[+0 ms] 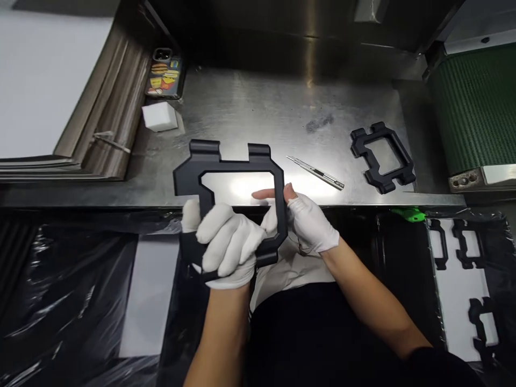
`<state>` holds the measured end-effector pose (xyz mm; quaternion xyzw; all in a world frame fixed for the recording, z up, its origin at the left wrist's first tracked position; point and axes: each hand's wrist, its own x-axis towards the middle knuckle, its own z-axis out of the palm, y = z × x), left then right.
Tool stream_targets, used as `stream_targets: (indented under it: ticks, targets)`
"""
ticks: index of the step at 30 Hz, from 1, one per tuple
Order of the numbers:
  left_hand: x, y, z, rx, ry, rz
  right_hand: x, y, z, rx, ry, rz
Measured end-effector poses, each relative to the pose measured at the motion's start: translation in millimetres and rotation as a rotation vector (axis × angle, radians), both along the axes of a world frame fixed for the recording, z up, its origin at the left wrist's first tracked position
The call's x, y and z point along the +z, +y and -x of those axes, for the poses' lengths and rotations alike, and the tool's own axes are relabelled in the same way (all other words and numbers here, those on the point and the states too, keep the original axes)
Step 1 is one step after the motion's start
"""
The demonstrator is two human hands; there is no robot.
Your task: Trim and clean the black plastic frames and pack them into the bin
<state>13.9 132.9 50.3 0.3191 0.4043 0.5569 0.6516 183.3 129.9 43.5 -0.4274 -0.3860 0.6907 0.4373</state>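
Observation:
A black plastic frame (242, 167) with hooked tabs and a large window is held up over the front edge of the metal bench. My left hand (229, 242), in a white glove, wraps round its lower left part. At its right side, my right hand (308, 217) grips the bar between thumb and fingers; thumb and index tip are bare, the rest gloved. Behind the held frame a slim utility knife (316, 172) lies on the bench. Farther right lies a second black frame (373, 156).
Stacked cardboard sheets (97, 107) fill the left, with a phone (165, 75) and a white block (160, 116) beside them. A green conveyor belt (479, 107) stands right. Below it, several black frames (470, 244) lie on a white sheet (459, 301), near a green-handled tool (409, 214).

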Motion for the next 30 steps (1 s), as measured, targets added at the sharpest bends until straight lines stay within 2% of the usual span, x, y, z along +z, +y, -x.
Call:
stream_targets:
  ticks: [3, 7, 10, 11, 13, 15, 17, 19, 21, 23, 27, 30]
  targets:
    - [0.1, -5, 5, -0.075, -0.074, 0.006, -5.6, -9, 2, -0.090, -0.103, -0.006]
    - [2.8, -4, 8, -0.155, -0.454, 0.072, -8.4, -15, 1, -0.010, 0.126, 0.020]
    - [2.2, -9, 10, -0.167, -0.598, 0.230, -10.5, -19, -1, -0.081, 0.129, -0.001]
    - [1.2, -13, 13, -0.165, -0.585, 0.279, -10.7, -21, -4, -0.104, 0.078, -0.005]
    - [-2.1, -27, 24, -0.182, -0.528, 0.300, -9.2, -25, -10, -0.060, -0.117, -0.032]
    - [-7.0, -46, 40, -0.199, -0.481, 0.255, -4.7, -26, -16, 0.031, -0.392, -0.077]
    - [-13.0, -66, 60, -0.186, -0.453, 0.208, 2.4, -20, -20, 0.037, -0.633, -0.116]
    - [-19.6, -85, 79, -0.151, -0.432, 0.193, 10.0, 1, -17, -0.055, -0.786, -0.171]
    - [-26.2, -99, 95, -0.110, -0.407, 0.212, 15.6, 37, 0, -0.089, -0.903, -0.288]
    - [-32.0, -109, 107, -0.066, -0.411, 0.263, 18.3, 87, 30, -0.003, -1.035, -0.443]
    - [-37.3, -125, 120, 0.049, -0.524, 0.409, 18.7, 191, 115, 0.269, -1.349, -0.725]
    - [-38.1, -135, 123, 0.125, -0.558, 0.451, 14.7, 239, 163, 0.386, -1.460, -0.894]
